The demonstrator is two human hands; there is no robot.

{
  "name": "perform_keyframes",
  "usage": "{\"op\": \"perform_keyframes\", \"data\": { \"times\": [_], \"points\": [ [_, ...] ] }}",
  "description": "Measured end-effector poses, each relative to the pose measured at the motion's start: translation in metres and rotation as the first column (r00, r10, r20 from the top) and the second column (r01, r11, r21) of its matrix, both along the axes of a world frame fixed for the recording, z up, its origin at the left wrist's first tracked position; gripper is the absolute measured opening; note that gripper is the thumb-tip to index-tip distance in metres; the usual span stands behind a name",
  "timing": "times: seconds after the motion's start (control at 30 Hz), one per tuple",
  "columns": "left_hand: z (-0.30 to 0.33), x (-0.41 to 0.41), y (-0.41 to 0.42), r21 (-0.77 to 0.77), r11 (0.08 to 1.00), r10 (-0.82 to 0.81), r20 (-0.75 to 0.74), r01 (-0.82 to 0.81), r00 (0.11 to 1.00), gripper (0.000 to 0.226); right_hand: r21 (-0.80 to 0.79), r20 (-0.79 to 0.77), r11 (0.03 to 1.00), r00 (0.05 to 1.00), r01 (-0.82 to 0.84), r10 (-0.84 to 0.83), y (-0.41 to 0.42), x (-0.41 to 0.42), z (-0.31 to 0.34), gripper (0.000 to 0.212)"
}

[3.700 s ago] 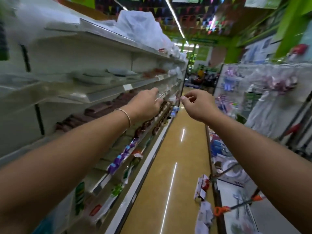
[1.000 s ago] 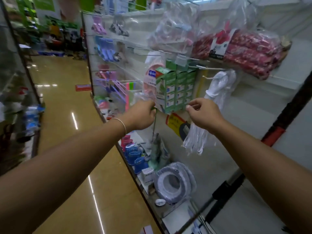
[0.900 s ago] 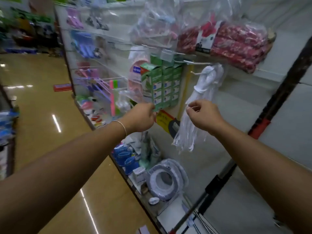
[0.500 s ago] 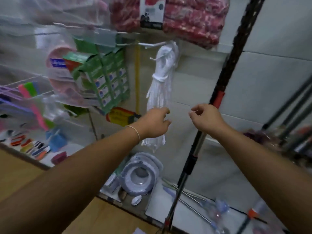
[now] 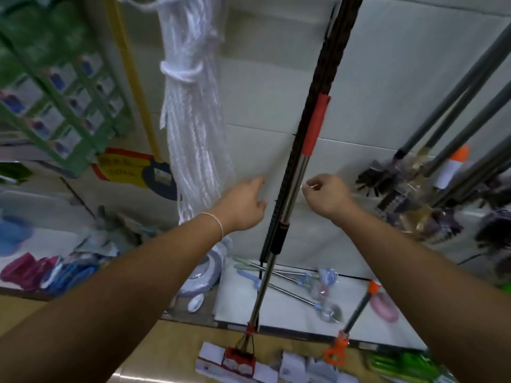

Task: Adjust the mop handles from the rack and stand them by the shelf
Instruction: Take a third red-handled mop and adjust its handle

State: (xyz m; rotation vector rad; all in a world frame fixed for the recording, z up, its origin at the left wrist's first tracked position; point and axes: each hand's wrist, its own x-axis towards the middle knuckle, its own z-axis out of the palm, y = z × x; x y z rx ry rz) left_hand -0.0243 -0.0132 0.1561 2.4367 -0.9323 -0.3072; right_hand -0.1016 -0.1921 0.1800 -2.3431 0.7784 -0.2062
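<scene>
A mop with a steel handle (image 5: 292,186), a red sleeve and a black grip leans upright against the white shelf back panel (image 5: 387,87); its red and white head (image 5: 237,360) rests on the floor. My left hand (image 5: 243,205) is just left of the handle, fingers apart, holding nothing. My right hand (image 5: 326,196) is just right of it, fingers loosely curled, not touching the handle. A second mop with an orange fitting (image 5: 336,352) lies at the lower right; my right forearm covers part of it.
A bundle of white rope (image 5: 193,120) hangs left of the handle. Several grey handles (image 5: 456,106) with dark brush heads lean at the right. Small steel tools lie on the bottom shelf (image 5: 276,313). Green boxes (image 5: 58,100) hang at the left.
The view has swung from the aisle to the display wall and dropped lower. Both hands have come down to either side of the steel mop handle, and my left hand's fingers have spread.
</scene>
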Motion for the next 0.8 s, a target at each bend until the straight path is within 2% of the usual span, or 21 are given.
{"op": "perform_keyframes", "data": {
  "times": [0.1,0.3,0.4,0.5,0.6,0.7,0.8],
  "points": [
    [-0.014,0.011,-0.016,0.017,1.000,0.017,-0.005,-0.017,1.000,0.056,0.049,-0.017,0.998,1.000,0.026,-0.025,-0.016,0.023,-0.015,0.022],
    [-0.029,0.025,-0.035,0.020,0.999,0.044,-0.009,-0.044,0.999,0.055,0.122,-0.055,0.990,0.996,0.072,-0.066,-0.044,0.069,-0.033,0.036],
    [-0.035,0.027,-0.042,0.026,0.997,0.067,0.001,-0.067,0.998,0.054,0.177,-0.032,0.980,0.996,0.086,-0.081,-0.053,0.090,-0.045,0.029],
    [-0.041,0.027,-0.050,0.039,0.997,0.069,-0.003,-0.069,0.998,0.054,0.219,0.060,0.970,0.990,0.108,-0.124,-0.055,0.103,-0.050,0.023],
    [-0.045,0.027,-0.056,0.059,0.996,0.069,-0.005,-0.069,0.998,0.053,0.204,0.158,0.970,0.973,0.131,-0.165,-0.056,0.108,-0.051,0.022],
    [-0.046,0.026,-0.058,0.081,0.994,0.072,-0.002,-0.072,0.997,0.053,0.166,0.176,0.979,0.973,0.120,-0.149,-0.057,0.105,-0.051,0.028],
    [-0.046,0.022,-0.057,0.101,0.992,0.072,-0.012,-0.071,0.997,0.055,0.138,0.168,0.988,0.981,0.069,-0.092,-0.056,0.099,-0.048,0.023]
  ]
}}
